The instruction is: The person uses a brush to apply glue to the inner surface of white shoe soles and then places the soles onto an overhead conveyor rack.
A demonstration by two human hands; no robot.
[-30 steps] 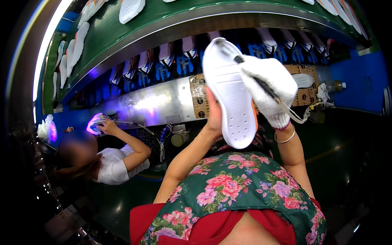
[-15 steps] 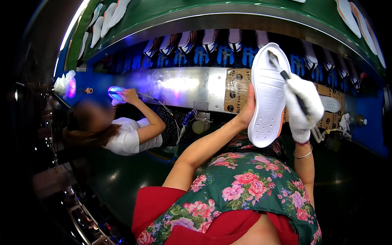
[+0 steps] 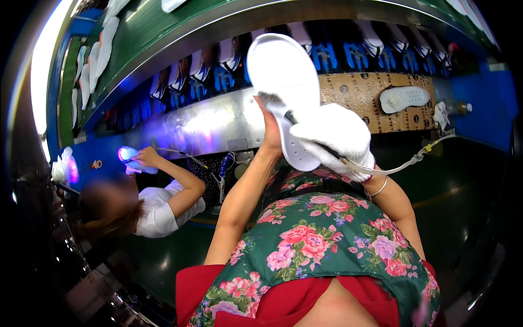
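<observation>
- The white rubber shoe sole is held up in front of the person, its tread side facing the camera, toe end uppermost.
- The left hand, bare, grips the sole's lower left edge, fingers curled behind it.
- The right hand, in a white knitted glove, is closed around a thin dark-handled brush whose bristles press on the sole's middle.
- A pale flexible tube runs from the gloved hand off to the right.
- Behind, a cardboard-lined ledge carries another white sole lying flat.
- Above it, a blue rack holds a row of white shoe pieces in its slots.
- At left, a co-worker's hand rests on a sole under violet light.
</observation>
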